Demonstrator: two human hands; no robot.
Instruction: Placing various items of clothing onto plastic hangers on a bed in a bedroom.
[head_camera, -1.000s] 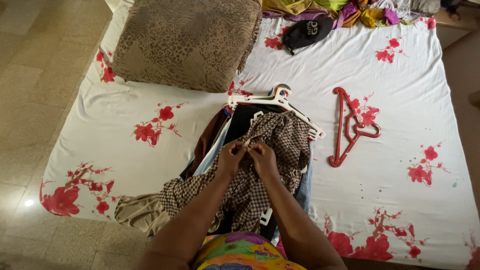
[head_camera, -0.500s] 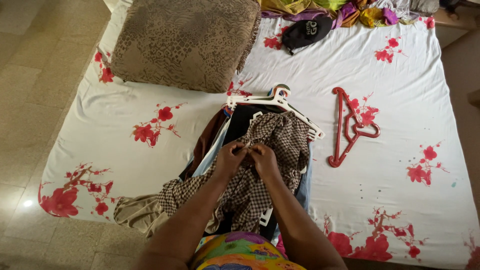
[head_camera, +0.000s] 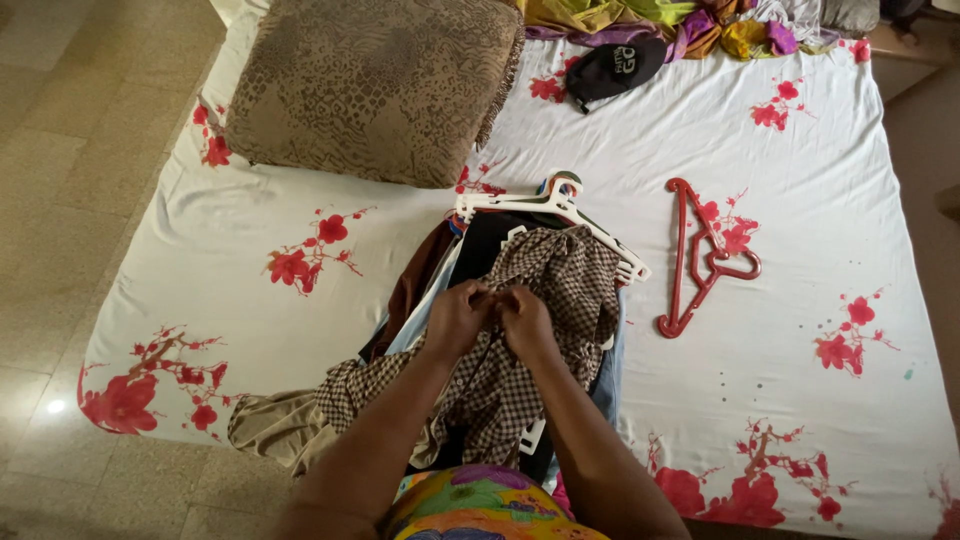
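Centrally, both hands meet over a checked shirt (head_camera: 560, 290) that lies on top of a pile of clothes (head_camera: 430, 275) on the bed (head_camera: 800, 200). The left hand (head_camera: 458, 318) and the right hand (head_camera: 525, 322) sit side by side, knuckles touching, fingers curled inward. Each grip is pressed together, pinching a small fold of the shirt between thumb and fingertips at the point where the hands meet. What lies inside the fold cannot be told.

The shirt spreads from the hands toward the white hangers (head_camera: 555, 205) at the far end of the pile and down toward the person's body. A tan cloth (head_camera: 270, 430) hangs off the near edge of the bed, left of the shirt.

A red hanger (head_camera: 700, 255) lies flat on the sheet, right of the pile and apart from it. A brown patterned cushion (head_camera: 370, 85) rests at the far left of the bed. A black cap (head_camera: 612, 68) lies beyond the pile, just beside a heap of bright fabrics (head_camera: 690, 20) at the far edge.
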